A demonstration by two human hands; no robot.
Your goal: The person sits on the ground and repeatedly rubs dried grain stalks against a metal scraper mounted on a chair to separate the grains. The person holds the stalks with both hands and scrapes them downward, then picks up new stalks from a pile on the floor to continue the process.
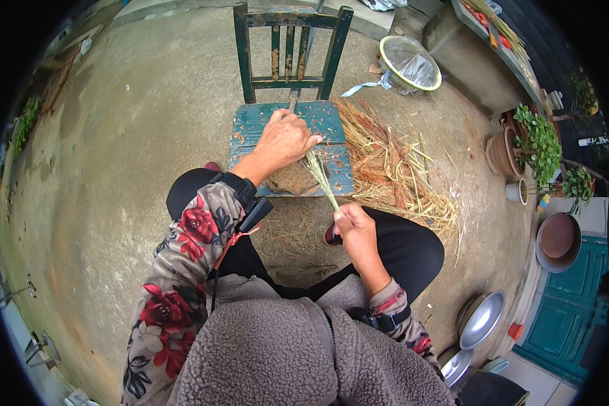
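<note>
A small bundle of pale straw stalks runs slantwise between my hands, over the front of a worn green wooden chair's seat. My right hand is closed around its lower end, near my knee. My left hand is above the seat at the bundle's upper end, fingers bent; its palm side is hidden, and whether it grips the stalks or something else cannot be told. Beneath the bundle a rough brown stone or block lies on the seat. Small reddish husks are scattered over the boards.
A heap of straw and reddish seed heads lies on the concrete right of the chair. Beyond it stands a plastic-covered basin. Potted plants and metal basins line the right side. The chair's backrest rises beyond the seat.
</note>
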